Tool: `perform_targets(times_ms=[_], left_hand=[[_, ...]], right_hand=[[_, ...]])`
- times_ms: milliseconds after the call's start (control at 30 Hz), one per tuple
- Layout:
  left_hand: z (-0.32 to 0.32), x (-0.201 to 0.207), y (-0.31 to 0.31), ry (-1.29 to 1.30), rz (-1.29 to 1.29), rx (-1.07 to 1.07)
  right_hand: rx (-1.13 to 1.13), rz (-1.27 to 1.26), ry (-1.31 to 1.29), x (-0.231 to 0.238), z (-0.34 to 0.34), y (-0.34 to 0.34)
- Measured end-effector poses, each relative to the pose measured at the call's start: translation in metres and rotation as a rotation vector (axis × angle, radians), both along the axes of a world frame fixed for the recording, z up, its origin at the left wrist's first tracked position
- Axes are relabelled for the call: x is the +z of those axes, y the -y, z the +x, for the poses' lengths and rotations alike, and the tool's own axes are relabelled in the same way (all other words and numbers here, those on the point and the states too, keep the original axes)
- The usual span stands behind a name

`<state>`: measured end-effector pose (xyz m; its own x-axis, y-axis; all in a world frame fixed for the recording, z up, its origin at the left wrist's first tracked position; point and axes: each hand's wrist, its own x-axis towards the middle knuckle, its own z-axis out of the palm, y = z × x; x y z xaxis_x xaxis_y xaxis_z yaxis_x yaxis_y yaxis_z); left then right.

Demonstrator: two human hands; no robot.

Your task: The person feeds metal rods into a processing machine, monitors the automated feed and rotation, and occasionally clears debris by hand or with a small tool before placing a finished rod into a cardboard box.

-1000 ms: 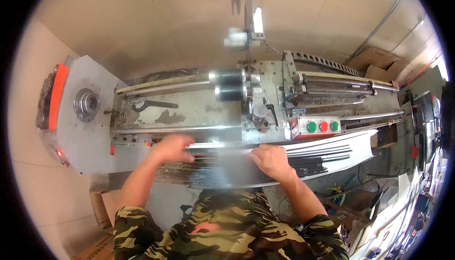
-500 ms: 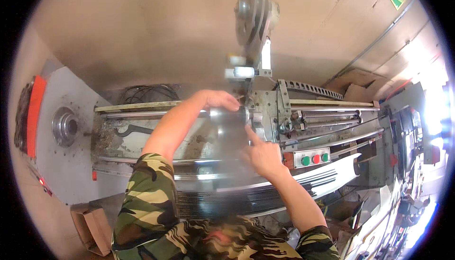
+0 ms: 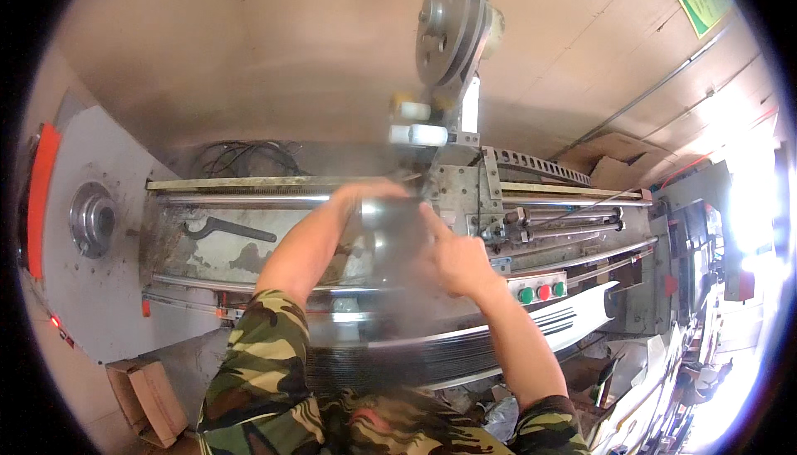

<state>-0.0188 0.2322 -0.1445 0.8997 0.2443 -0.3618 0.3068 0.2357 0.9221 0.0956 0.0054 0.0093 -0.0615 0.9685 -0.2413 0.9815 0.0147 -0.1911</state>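
A shiny metal cylinder (image 3: pixel 380 224) lies crosswise between my hands above the machine bed; a smeared patch on the view blurs its right part and lower side. My left hand (image 3: pixel 375 190) wraps over its far side, fingers curled and partly blurred. At the right end of the cylinder, my right hand (image 3: pixel 461 262) rests against it with the index finger stretched upward along the edge. The remaining right fingers sink into the blur. Just behind the cylinder stands an upright bracket with white rollers (image 3: pixel 425 135) and a large grey pulley wheel (image 3: pixel 444 27) on top.
A hook spanner (image 3: pixel 237 230) lies on the machine bed at left. Rails (image 3: pixel 241 199) run across behind my forearms. Right of my right hand sits a box with green and red buttons (image 3: pixel 544 291). Many thin dark rods (image 3: pixel 448 361) lie in a white trough in front.
The view has shifted slightly. The cylinder and both hands have drawn a little to the left, away from the machine's block. My right index finger now reaches higher along the cylinder's end.
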Motion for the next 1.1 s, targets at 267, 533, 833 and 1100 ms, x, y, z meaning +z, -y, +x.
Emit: perform_targets(times_ms=[267, 533, 833, 1100], left_hand=[[-0.006, 0.111, 0.066, -0.277, 1.061, 0.162], [-0.003, 0.092, 0.095, 0.085, 1.350, 0.369], [-0.027, 0.119, 0.131, -0.087, 1.039, 0.404], [-0.038, 0.109, 0.128, -0.013, 0.848, 0.359]], right_hand=[[0.022, -0.023, -0.140, 0.002, 0.032, -0.031], [-0.154, 0.124, -0.174, -0.011, 0.104, -0.001], [-0.221, 0.120, -0.230, -0.019, 0.111, -0.004], [-0.234, 0.150, -0.265, -0.028, 0.126, 0.002]])
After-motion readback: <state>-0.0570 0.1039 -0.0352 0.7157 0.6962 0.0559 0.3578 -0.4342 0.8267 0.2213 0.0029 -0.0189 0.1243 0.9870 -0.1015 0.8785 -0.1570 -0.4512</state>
